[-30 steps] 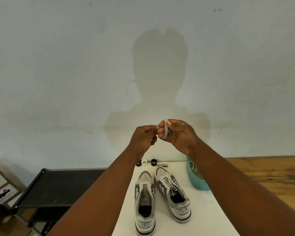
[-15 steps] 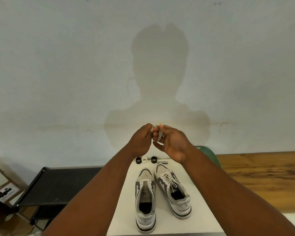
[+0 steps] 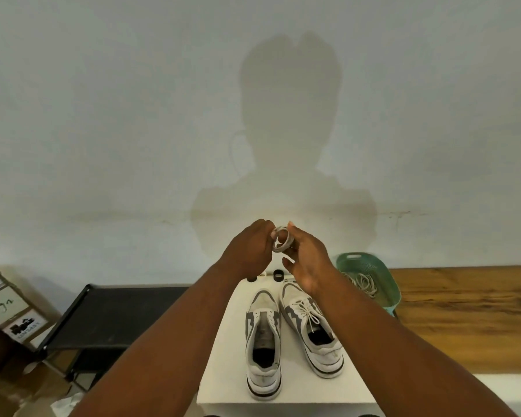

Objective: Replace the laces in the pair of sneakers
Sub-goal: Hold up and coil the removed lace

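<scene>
Two grey-and-white sneakers stand side by side on a small white table (image 3: 223,356), toes away from me. The left sneaker (image 3: 263,341) has no lace in it. The right sneaker (image 3: 312,329) is laced with a white lace. Above the table's far end, both hands hold a coiled white lace (image 3: 281,239) in the air. My left hand (image 3: 250,251) pinches the coil from the left, and my right hand (image 3: 306,260) has the coil wrapped around its fingers.
A green plastic basket (image 3: 385,284) holding more white laces stands at the right of the table, against the wall. Small black and white rings (image 3: 278,275) lie at the table's far edge. A black rack (image 3: 112,314) and cardboard boxes (image 3: 9,308) stand at the left. A wooden surface (image 3: 469,314) runs at the right.
The coil has opened into a wider loop around my right fingers. Both hands sit slightly lower in view. The view has shifted, and more of the green basket shows.
</scene>
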Demonstrator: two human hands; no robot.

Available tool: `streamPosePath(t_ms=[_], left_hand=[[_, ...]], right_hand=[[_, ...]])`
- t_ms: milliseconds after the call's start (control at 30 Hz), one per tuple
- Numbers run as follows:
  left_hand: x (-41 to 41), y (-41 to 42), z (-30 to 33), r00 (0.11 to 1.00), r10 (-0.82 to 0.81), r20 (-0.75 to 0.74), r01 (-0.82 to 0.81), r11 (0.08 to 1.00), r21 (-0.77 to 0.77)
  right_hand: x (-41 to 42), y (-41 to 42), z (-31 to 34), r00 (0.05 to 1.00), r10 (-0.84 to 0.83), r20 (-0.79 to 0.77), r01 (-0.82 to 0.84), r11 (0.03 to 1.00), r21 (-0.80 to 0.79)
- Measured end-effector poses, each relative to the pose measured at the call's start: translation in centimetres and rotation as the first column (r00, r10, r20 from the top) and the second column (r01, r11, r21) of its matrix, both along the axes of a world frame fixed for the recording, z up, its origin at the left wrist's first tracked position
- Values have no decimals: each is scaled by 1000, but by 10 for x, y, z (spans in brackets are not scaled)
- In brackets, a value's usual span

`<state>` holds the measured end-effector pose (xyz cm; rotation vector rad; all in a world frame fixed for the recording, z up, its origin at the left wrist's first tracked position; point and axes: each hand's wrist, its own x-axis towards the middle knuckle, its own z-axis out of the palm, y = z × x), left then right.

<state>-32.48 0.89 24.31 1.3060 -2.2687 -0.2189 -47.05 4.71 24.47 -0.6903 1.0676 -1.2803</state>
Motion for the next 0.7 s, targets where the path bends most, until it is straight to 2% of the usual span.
streamPosePath(t_ms=[133,300,400,467,600,700], left_hand=[[8,-2,-9,1000,22,-5,-22,999,48],[20,-16,-27,998,58,19,-60,993,99],[31,-32,-45,996,83,-32,-78,986,150],[39,-43,-65,987,130,-89,-108,970,220],[57,-68,-113,906,350,-240,-189,839,510],[76,-90,-157,836,473,-278,-211,746,632]], right_hand=[[-12,-5,-9,992,50,-112,-46,998,35],[-6,-15,-20,952,21,-305,-36,998,-44],[7,-37,-39,886,5,-464,-24,999,-33],[16,-57,-60,859,-6,-512,-1,1000,-14],[35,-97,-109,836,39,-547,-9,998,57],[56,-128,-151,818,128,-560,-48,987,154]])
